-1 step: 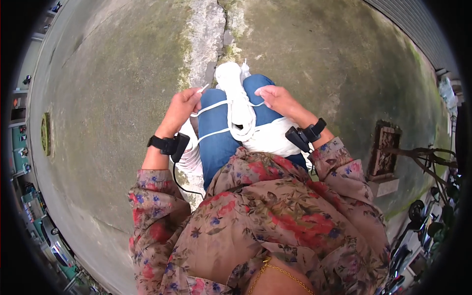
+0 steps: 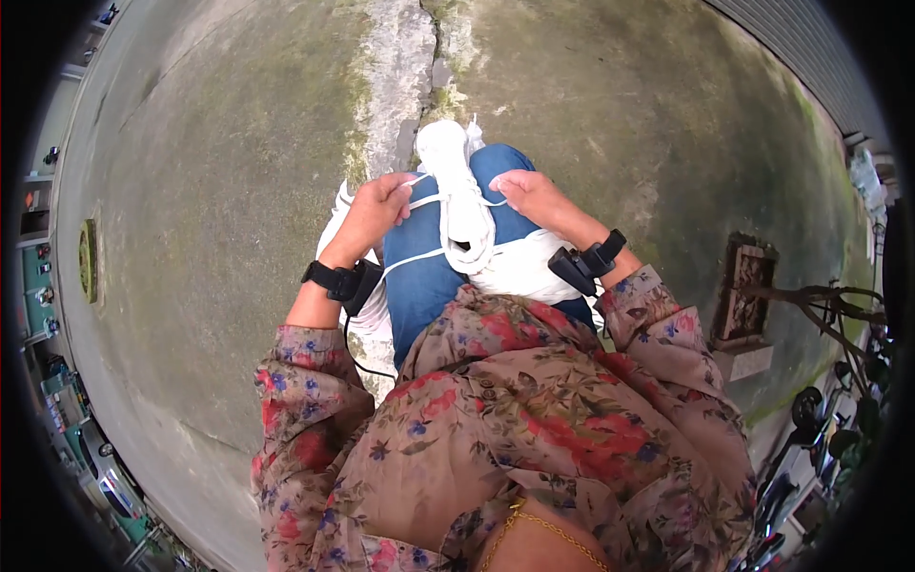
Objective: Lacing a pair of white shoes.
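Observation:
On my lap, over blue jeans (image 2: pixel 410 286), lies a long looped bundle of white cord (image 2: pixel 457 181). Strands run from it across both thighs. My left hand (image 2: pixel 381 202) is closed in a pinch on a white cord just left of the bundle's upper part. To the right of the bundle, my right hand (image 2: pixel 532 194) is also closed, its thumb and fingertips together on a thin white strand that curves to the bundle. More white material (image 2: pixel 524 272) lies by my right forearm, and further white strands hang beside my left thigh.
Around me is a mossy concrete floor (image 2: pixel 257 191) with a crack (image 2: pixel 434 57) ahead. A brick-edged planter (image 2: pixel 743 286) with a bare-branched plant stands at right. Parked motorbikes (image 2: pixel 801 448) line the lower right. A round grate-like patch (image 2: pixel 89 259) is at far left.
My left hand has moved right, closer to the bundle, and the cord end that stuck up from its fingers now reaches toward the bundle. My right hand has shifted slightly left.

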